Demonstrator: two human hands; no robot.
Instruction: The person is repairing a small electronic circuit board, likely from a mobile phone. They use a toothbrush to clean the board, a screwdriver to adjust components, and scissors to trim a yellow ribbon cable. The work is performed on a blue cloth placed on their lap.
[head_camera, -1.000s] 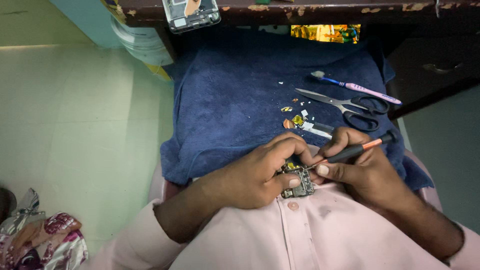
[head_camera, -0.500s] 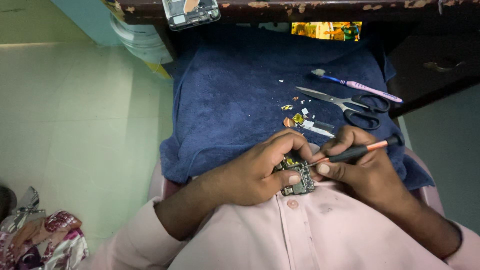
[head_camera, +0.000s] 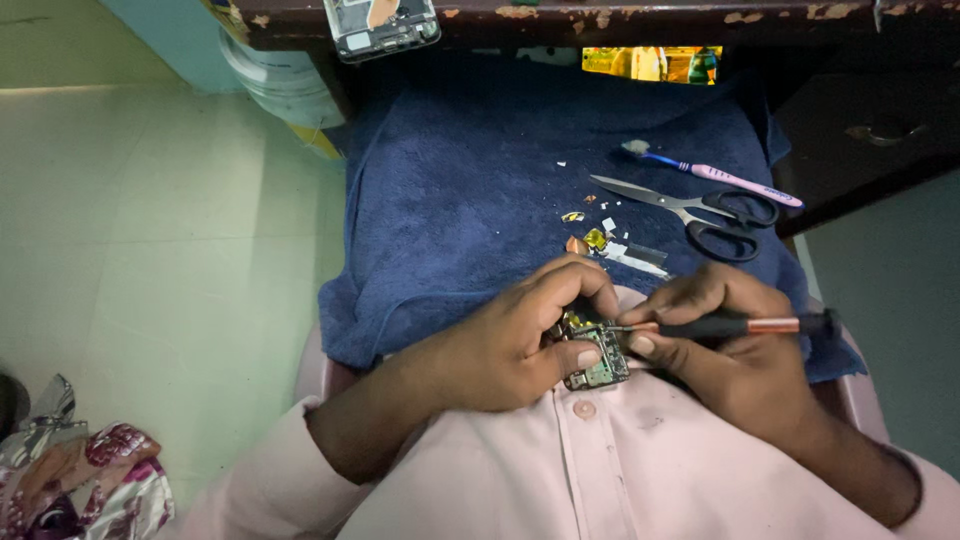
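Note:
My left hand (head_camera: 515, 335) grips a small green circuit board (head_camera: 598, 358) just above my pink shirt. My right hand (head_camera: 725, 345) holds a black screwdriver with a copper band (head_camera: 745, 325), lying almost level, its thin tip touching the top of the board. Both hands rest at the near edge of a dark blue towel (head_camera: 480, 190) spread over my lap.
Scissors (head_camera: 690, 208) and a pink-handled toothbrush (head_camera: 715, 175) lie on the towel's right side. Small gold and white scraps (head_camera: 598, 238) sit just beyond my hands. A dismantled phone frame (head_camera: 382, 25) rests on the worn wooden desk edge. Floral cloth (head_camera: 70, 480) lies on the tiled floor at left.
The screwdriver has levelled out from a slight upward tilt. My hands stay on the board in the same spot.

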